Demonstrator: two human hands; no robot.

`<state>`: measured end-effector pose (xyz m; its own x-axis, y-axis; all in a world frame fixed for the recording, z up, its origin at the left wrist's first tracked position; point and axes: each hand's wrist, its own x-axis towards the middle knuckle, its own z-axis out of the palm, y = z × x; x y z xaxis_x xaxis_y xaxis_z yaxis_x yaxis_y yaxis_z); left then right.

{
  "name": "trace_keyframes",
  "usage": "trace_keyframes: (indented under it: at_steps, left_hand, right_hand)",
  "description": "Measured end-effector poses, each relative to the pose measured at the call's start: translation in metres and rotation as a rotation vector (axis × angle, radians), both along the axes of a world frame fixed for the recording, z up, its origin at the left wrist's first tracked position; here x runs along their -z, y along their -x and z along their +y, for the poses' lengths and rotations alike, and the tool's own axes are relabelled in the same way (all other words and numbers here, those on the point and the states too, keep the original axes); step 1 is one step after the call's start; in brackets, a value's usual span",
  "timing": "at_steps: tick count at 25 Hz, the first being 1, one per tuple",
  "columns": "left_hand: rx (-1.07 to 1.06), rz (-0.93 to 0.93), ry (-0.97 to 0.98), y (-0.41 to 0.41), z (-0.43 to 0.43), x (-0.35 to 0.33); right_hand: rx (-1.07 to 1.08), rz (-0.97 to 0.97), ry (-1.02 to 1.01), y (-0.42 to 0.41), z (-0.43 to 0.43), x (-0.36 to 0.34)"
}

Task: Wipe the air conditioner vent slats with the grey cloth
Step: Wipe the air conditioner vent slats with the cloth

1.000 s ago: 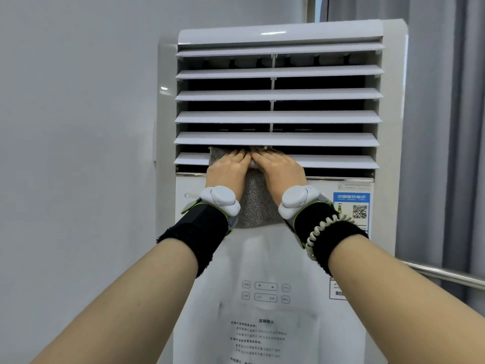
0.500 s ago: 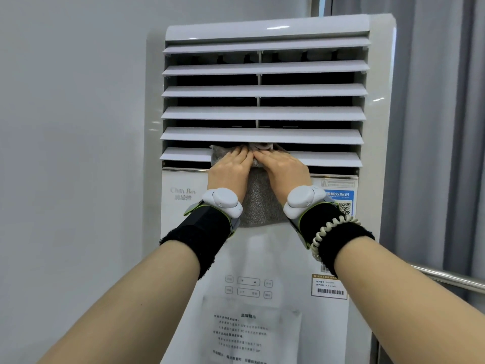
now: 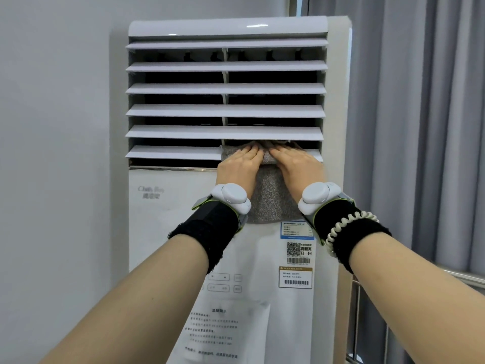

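The cloth (image 3: 273, 200) is draped over the lowest slat (image 3: 173, 152), toward its 3 o'clock end, and its loose half is hung down toward 6 o'clock over the front panel (image 3: 170, 232). It is pinned there by 2 hands: the left hand (image 3: 240, 168) is set at 9 o'clock of the right hand (image 3: 298, 166), the 2 nearly touching. The fingers (image 3: 252, 151) of both are laid straight and flat, and nothing is gripped. The cloth is only pressed onto the slat, presumably so that even pressure is spread along the thin blade. The 5 slats (image 3: 225, 110) at 12 o'clock are left uncovered.
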<state>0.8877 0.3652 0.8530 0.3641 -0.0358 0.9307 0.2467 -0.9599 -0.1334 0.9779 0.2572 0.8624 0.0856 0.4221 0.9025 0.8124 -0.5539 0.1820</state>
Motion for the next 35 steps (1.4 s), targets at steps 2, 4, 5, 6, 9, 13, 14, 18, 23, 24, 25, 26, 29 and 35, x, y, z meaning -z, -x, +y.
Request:
trace_keyframes:
  at_steps: [2, 4, 5, 6, 9, 13, 14, 18, 23, 24, 25, 26, 29, 35]
  left_hand:
    - [-0.019, 0.03, 0.006, -0.008, -0.005, -0.002]
    - [-0.022, 0.036, -0.012, -0.018, -0.012, -0.003]
    - [-0.02, 0.048, -0.013, -0.021, -0.016, -0.004]
    - [-0.017, 0.053, -0.009, -0.025, -0.02, -0.004]
    - [-0.001, 0.025, 0.003, -0.031, -0.025, -0.002]
    - [0.002, 0.054, 0.006, -0.03, -0.024, -0.004]
    - [0.006, 0.063, 0.006, -0.028, -0.026, -0.005]
    - [0.035, 0.075, -0.017, -0.016, -0.028, -0.002]
    - [-0.038, 0.167, -0.083, -0.01, -0.02, -0.013]
    - [-0.064, 0.159, -0.1, -0.01, -0.02, -0.015]
    - [-0.082, 0.157, -0.113, -0.01, -0.02, -0.016]
    - [-0.095, 0.156, -0.126, -0.011, -0.018, -0.017]
    - [-0.094, 0.157, -0.134, -0.013, -0.014, -0.019]
    - [-0.026, 0.121, -0.145, -0.008, 0.003, -0.017]
  right_hand:
    - [0.01, -0.044, -0.048, -0.003, -0.011, 0.0]
    - [0.001, -0.09, -0.094, -0.005, -0.023, 0.001]
    - [0.005, -0.103, -0.1, -0.006, -0.027, 0.002]
    - [0.02, -0.117, -0.103, -0.006, -0.03, 0.002]
    - [0.056, -0.167, -0.115, -0.002, -0.033, 0.004]
    - [0.086, -0.178, -0.124, 0.005, -0.034, 0.005]
    - [0.082, -0.126, -0.128, 0.007, -0.035, 0.005]
    - [0.128, 0.1, -0.062, 0.011, -0.046, 0.009]
    - [0.15, 0.133, -0.018, 0.015, -0.049, 0.003]
    - [0.173, 0.132, -0.013, 0.016, -0.046, 0.001]
    - [0.199, 0.131, -0.01, 0.016, -0.042, -0.002]
    - [0.225, 0.134, -0.009, 0.017, -0.039, -0.005]
    - [0.311, 0.155, -0.005, 0.019, -0.029, -0.012]
    - [0.347, 0.141, -0.003, 0.027, -0.017, -0.01]
